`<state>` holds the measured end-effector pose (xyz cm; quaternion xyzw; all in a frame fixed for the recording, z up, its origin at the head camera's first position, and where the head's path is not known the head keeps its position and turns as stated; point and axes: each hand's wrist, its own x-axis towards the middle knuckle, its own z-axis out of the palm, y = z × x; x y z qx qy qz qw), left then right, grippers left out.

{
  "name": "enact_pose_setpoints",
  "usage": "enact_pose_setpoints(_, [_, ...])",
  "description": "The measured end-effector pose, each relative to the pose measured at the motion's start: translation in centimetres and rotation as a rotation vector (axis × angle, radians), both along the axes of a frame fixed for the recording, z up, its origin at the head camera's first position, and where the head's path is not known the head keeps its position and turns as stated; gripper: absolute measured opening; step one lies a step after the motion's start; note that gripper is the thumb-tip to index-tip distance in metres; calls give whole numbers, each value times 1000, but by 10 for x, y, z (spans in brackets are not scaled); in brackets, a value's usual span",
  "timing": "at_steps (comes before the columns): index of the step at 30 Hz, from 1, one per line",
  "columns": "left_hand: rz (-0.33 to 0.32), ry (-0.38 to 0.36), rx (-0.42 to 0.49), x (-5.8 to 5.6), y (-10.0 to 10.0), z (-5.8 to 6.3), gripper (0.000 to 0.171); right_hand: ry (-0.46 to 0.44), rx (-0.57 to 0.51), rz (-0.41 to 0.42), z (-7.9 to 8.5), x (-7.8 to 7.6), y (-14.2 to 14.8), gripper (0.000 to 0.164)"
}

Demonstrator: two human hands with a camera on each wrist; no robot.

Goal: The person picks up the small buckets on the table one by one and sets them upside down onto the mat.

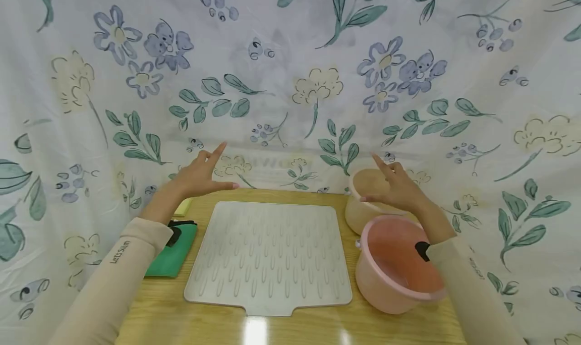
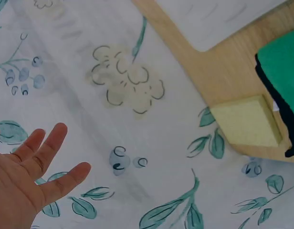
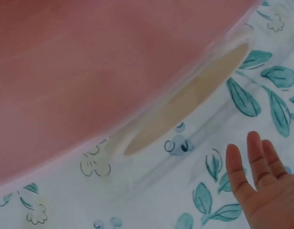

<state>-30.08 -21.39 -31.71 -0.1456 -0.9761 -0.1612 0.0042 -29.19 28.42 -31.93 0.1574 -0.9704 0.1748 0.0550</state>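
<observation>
In the head view my left hand (image 1: 199,176) is raised with fingers and thumb spread, above the far left of the table. Below it lie a folded green cloth (image 1: 174,251) with a black edge and a yellow sponge (image 2: 247,121), plainer in the left wrist view. My right hand (image 1: 397,188) is held up the same way, over a cream bucket (image 1: 356,214), and holds nothing. A pink bucket (image 1: 379,284) stands just in front of the cream one, under the right wrist. Between the arms a pale ridged mat (image 1: 268,254) lies flat, its tab toward me.
The wooden table (image 1: 154,309) carries all these things. A white curtain (image 1: 281,118) with flowers and leaves hangs behind the table and along both sides. The pink bucket's rim stands close under the right forearm.
</observation>
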Motion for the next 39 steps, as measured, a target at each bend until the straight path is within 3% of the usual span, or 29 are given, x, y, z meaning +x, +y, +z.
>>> enact_pose_setpoints(8, [-8,-53,46,5,-9,-10,115,-18,-36,2,-9,15,19,114])
enact_pose_setpoints(18, [-22,-58,61,14,-13,-11,112,-32,-71,28,-9,37,40,107])
enact_pose_setpoints(39, [-62,-13,50,31,-32,-20,106,-78,-76,-12,-8,64,75,103])
